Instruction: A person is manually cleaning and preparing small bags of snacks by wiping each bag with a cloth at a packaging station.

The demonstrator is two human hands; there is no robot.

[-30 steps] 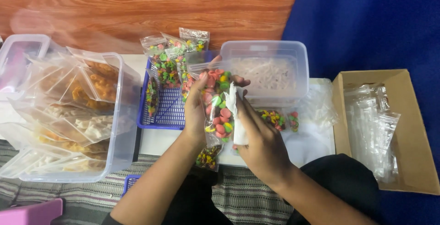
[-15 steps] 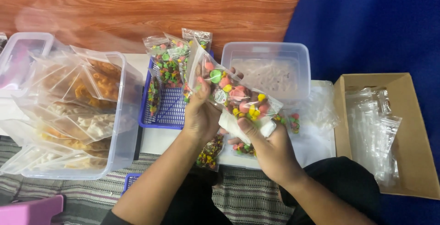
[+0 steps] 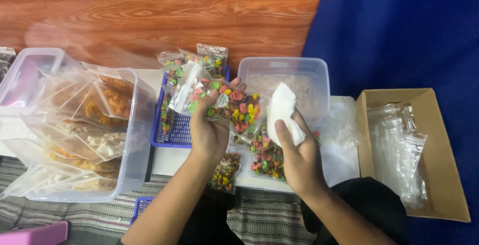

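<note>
My left hand (image 3: 209,127) grips a clear zip bag of colourful snacks (image 3: 222,100), lying sideways above the blue basket (image 3: 172,135). My right hand (image 3: 297,155) holds a folded white cloth (image 3: 283,110) just right of that bag, apart from it. Under my hands, more filled snack bags (image 3: 267,155) lie on the white table (image 3: 167,157). Several filled bags (image 3: 212,55) stand upright in the basket's far end.
A large clear tub (image 3: 134,150) with bags of orange and white snacks stands at left. A clear lidded container (image 3: 284,68) sits behind my right hand. A cardboard box (image 3: 369,140) of empty plastic bags is at right. Wooden wall behind.
The snack bag went from both hands, upright, to my left hand alone, turned sideways and shifted left. My right hand let go of it and lifted the white cloth up.
</note>
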